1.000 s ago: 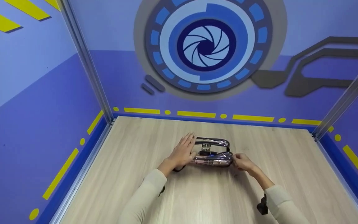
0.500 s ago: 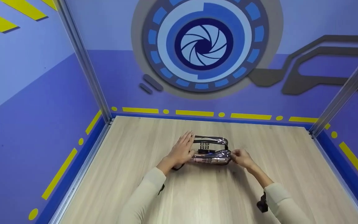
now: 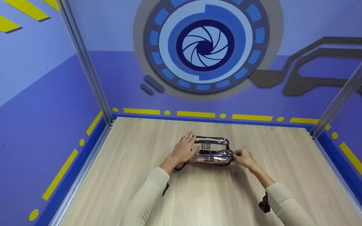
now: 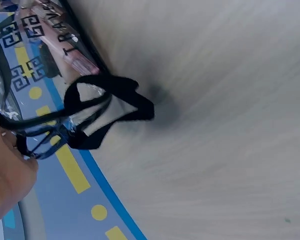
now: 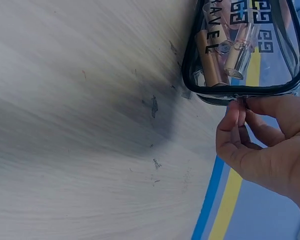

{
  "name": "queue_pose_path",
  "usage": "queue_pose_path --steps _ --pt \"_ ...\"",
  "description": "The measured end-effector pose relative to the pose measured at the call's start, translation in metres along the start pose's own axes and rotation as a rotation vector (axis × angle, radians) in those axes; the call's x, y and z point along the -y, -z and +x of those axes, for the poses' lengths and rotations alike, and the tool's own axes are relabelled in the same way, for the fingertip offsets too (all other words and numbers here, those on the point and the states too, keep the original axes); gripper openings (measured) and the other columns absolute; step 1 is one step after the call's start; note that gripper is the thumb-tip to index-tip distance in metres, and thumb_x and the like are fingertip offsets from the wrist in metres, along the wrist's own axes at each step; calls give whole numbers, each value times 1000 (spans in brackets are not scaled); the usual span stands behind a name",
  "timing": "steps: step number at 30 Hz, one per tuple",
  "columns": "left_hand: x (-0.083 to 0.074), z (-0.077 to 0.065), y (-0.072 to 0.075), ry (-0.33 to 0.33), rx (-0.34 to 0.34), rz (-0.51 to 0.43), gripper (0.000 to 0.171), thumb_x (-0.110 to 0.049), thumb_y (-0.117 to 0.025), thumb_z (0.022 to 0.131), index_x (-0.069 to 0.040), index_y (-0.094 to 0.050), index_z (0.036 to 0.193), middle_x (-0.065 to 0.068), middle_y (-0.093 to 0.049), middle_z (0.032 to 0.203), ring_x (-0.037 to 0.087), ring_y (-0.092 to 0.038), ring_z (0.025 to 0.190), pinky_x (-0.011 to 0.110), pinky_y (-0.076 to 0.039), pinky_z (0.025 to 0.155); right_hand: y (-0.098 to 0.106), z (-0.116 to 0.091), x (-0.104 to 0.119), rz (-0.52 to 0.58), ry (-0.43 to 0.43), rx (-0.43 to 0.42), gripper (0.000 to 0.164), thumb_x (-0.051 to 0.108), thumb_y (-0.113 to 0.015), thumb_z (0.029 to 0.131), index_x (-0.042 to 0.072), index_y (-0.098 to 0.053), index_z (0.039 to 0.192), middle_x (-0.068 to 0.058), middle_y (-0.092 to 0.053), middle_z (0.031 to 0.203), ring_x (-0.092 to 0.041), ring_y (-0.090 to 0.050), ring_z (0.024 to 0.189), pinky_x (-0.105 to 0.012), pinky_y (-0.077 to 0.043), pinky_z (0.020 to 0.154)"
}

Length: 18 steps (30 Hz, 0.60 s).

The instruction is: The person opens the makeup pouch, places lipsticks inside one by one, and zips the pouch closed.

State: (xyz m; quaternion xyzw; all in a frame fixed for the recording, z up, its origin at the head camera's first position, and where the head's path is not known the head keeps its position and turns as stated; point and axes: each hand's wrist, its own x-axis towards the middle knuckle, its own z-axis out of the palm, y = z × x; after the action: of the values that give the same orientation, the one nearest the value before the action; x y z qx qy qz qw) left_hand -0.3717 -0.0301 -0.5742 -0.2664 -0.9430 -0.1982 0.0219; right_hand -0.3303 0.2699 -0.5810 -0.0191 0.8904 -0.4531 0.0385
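A clear cosmetic bag (image 3: 212,159) with black trim and dark square patterns stands on the wooden table. "TRAVEL" is printed on its side, and pinkish tubes and small bottles (image 5: 210,57) show through the plastic. At the bag's left end, my left hand (image 3: 184,152) rests with fingers straight and close together. A black strap (image 4: 112,107) sticks out from that end, below the hand. My right hand (image 3: 244,158) is at the other end, its thumb and curled index finger pinching the black-trimmed edge; the pinched bit itself is hidden by the fingertips.
The light wooden table (image 3: 137,188) is bounded by blue-purple walls (image 3: 115,78) with yellow dashes along their foot. Metal posts (image 3: 86,59) stand at the back corners. Several dark marks (image 5: 155,106) lie on the tabletop near the bag.
The head view has shifted slightly. Both hands remain at the same ends of the bag, which stays in nearly the same place on the table.
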Motion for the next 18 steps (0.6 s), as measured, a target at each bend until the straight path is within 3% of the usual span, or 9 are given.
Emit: queue_pose_path --steps 3,8,15,18 --pt "-4 2 -3 28 -15 -8 71 -48 -33 109 0 -26 161 18 -21 170 33 -16 160 45 -14 131 1 0 -1 61 -21 -23 19 -2 -54 94 -12 -70 90 -6 -70 74 -9 -62 67 -18 -53 60" --pt "-8 -2 -2 29 6 66 81 -54 -43 105 2 -24 161 19 -21 170 35 -16 160 48 -16 130 2 0 2 158 -60 -7 18 -4 -53 95 -15 -68 93 -10 -71 80 -15 -70 71 -29 -64 69" --pt "-10 -3 4 -15 26 151 84 -59 -41 104 1 -26 160 20 -23 169 36 -21 158 48 -19 130 3 0 11 197 -92 -22 12 4 -52 97 2 -56 85 -1 -60 77 -9 -59 72 -22 -55 64" --pt "-9 -3 5 -19 31 165 83 -59 -42 104 0 -28 160 19 -24 169 35 -21 158 48 -20 129 4 1 17 207 -81 -17 12 2 -52 97 2 -55 86 0 -58 77 -8 -57 71 -21 -54 65"
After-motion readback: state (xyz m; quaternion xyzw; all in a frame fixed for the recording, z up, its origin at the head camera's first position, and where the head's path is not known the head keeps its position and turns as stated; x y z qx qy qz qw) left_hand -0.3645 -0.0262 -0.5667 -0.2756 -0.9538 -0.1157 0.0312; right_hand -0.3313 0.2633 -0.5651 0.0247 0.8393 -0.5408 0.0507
